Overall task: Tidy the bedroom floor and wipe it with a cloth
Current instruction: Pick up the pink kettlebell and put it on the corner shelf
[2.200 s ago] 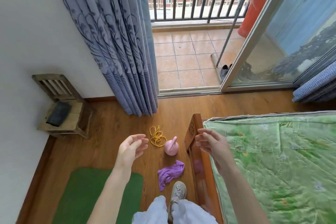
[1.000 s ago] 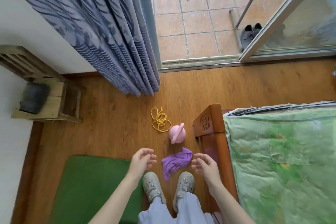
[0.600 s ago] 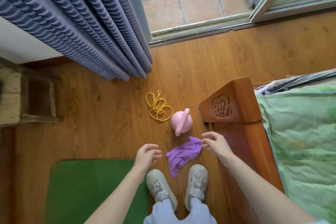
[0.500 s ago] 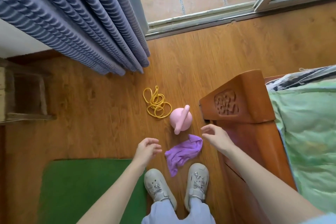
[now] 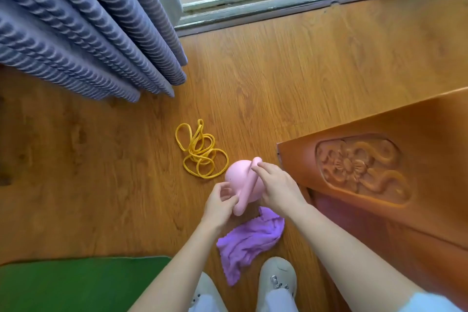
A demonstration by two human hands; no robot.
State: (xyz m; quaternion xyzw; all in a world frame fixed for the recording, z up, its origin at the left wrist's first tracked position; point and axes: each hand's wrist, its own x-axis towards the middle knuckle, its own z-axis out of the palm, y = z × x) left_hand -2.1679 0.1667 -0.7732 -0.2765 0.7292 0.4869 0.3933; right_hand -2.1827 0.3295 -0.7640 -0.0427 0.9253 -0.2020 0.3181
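Note:
A pink kettlebell (image 5: 239, 175) with a bar handle sits on the wooden floor (image 5: 291, 71) beside the bed's footboard. My right hand (image 5: 278, 190) lies over its right side with fingertips on the top end of the handle. My left hand (image 5: 219, 204) curls around the handle's near end. A crumpled purple cloth (image 5: 249, 238) lies on the floor just in front of my shoes, below both hands, untouched. A tangle of yellow cord (image 5: 200, 154) lies on the floor just left of and beyond the kettlebell.
A carved wooden footboard (image 5: 367, 167) fills the right side. A blue patterned curtain (image 5: 88, 33) hangs to the floor at upper left. The sliding-door track (image 5: 253, 5) runs along the top. A green mat (image 5: 76, 284) lies at lower left, beside my shoes (image 5: 277, 276).
I have bent down closer to the floor. Both hands have moved forward from above the purple cloth onto the pink kettlebell and closed on it.

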